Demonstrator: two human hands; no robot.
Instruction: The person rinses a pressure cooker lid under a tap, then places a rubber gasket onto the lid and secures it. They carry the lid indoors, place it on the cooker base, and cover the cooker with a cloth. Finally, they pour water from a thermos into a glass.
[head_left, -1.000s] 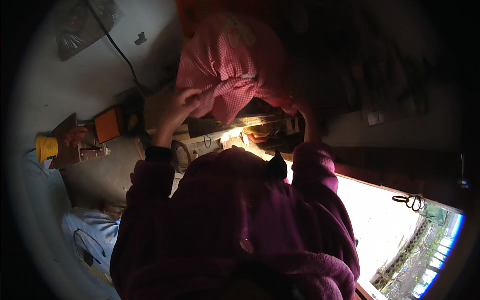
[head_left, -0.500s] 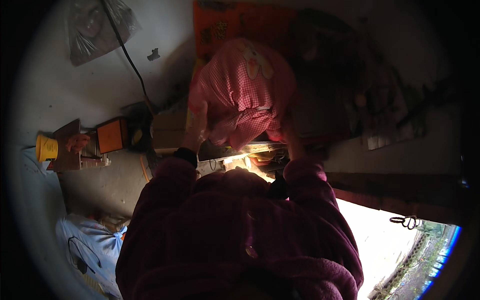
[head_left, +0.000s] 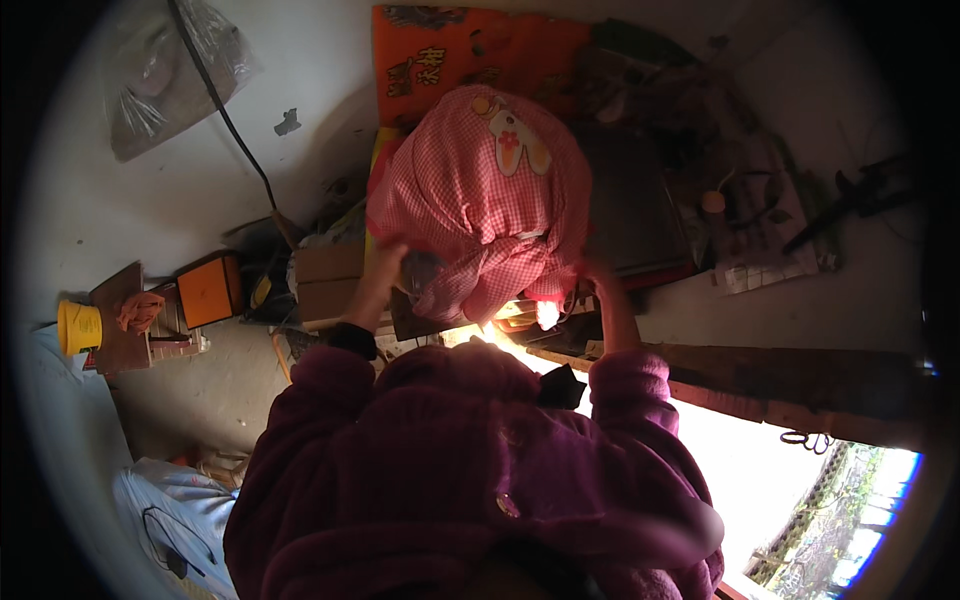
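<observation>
While our left hand (head_left: 382, 265) and right hand (head_left: 598, 276) flank the pink gingham cloth (head_left: 455, 185), we cannot tell whether they pinch it. On it we see 1 rabbit motif (head_left: 513, 143).

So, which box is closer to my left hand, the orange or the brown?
The brown cardboard box, just left of your left hand; the orange box sits farther left.

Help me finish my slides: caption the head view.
Left hand and right hand at either side of a pink checked cloth bundle, with an orange panel beyond it.
</observation>
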